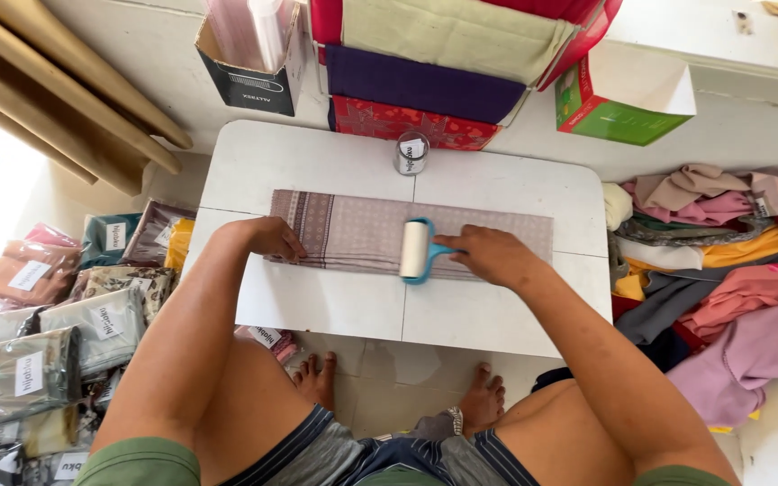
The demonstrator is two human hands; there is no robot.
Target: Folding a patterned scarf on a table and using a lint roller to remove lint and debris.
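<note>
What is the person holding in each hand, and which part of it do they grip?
The right hand grips a white lint roller by its blue plastic handle. The left hand holds nothing; it presses flat on the folded, patterned mauve cloth.

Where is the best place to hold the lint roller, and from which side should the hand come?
By its blue handle, coming from the right. The lint roller lies on the folded cloth with its white drum to the left and the handle pointing right, where the right hand grips it. The left hand presses the cloth's left end.
</note>
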